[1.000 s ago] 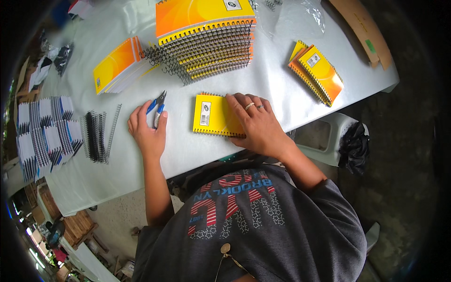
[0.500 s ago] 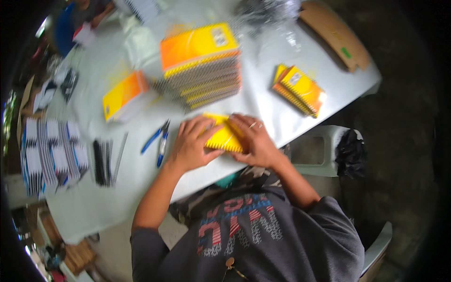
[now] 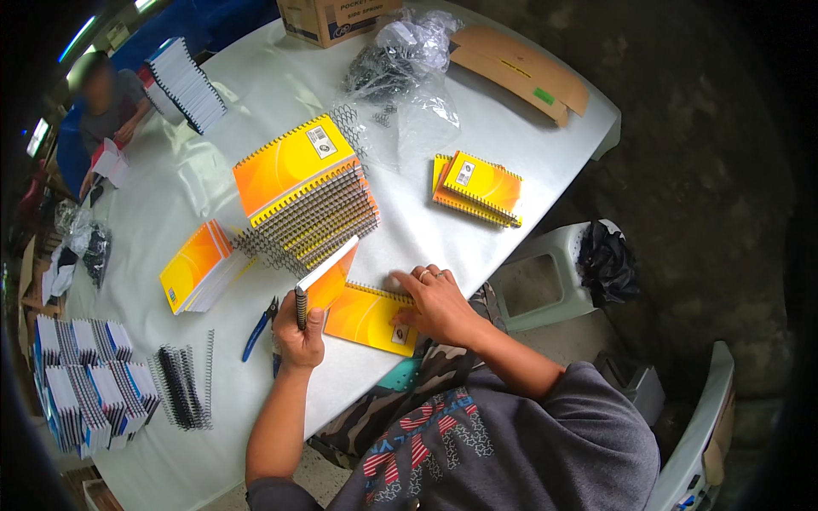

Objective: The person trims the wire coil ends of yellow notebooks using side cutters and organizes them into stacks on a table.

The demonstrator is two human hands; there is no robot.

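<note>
My left hand [image 3: 298, 341] grips a yellow-orange spiral notebook [image 3: 328, 277] by its black wire spine and holds it tilted up off the white table [image 3: 477, 128]. My right hand [image 3: 436, 302] lies flat with fingers spread on the edge of a second yellow notebook [image 3: 366, 319], which lies flat near the table's front edge. Just behind both rises a tall stack of like notebooks [image 3: 307, 200]. Blue-handled pliers [image 3: 256, 336] lie on the table to the left of my left hand.
A small notebook pile [image 3: 477, 187] sits at right, unbound yellow pads [image 3: 198, 266] and black wire coils [image 3: 183, 396] at left. A plastic bag of coils [image 3: 400, 68] and cardboard [image 3: 520, 77] lie far back. Another person [image 3: 106, 102] works far left. A white stool [image 3: 550, 277] stands beside me.
My left hand left the pliers, came over to the notebooks by my right hand, and now holds one raised by its spine. My right hand stays on the flat one.
</note>
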